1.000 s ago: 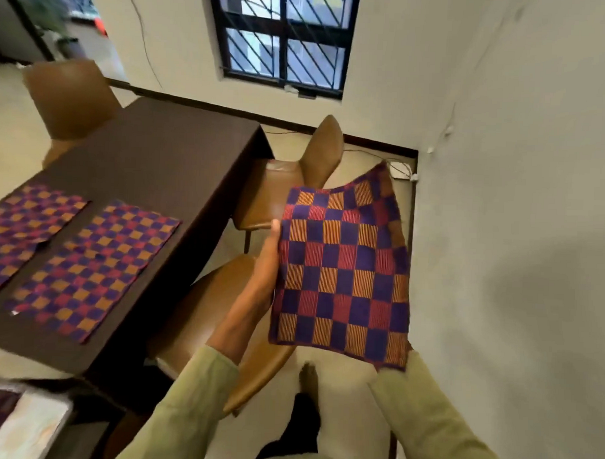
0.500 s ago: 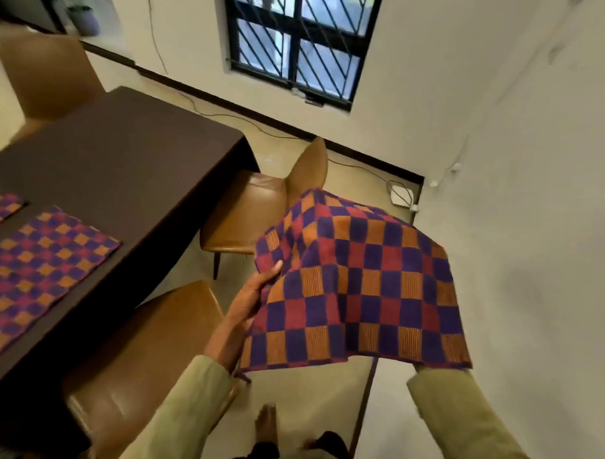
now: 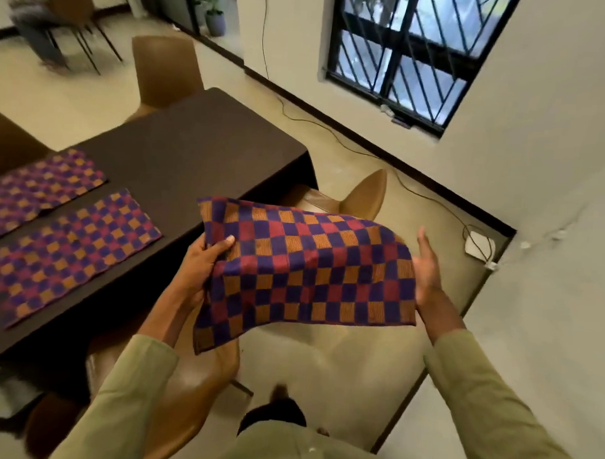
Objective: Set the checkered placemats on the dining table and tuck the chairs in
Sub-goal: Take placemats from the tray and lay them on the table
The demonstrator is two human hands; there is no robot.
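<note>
Held placemat (image 3: 306, 263) has swung toward the dark table (image 3: 194, 146).

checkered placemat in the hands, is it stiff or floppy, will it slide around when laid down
Probably floppy: the held placemat bows between the left hand and right hand, one corner drooping. Seemingly light, given the thumb-and-finger grip. The laid placemats lie flat on the table; sliding can't be judged.

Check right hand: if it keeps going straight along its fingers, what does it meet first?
Probably nothing close: the right hand points up-frame, past the far chair, toward bare floor and the cable. Depth unclear.
</note>
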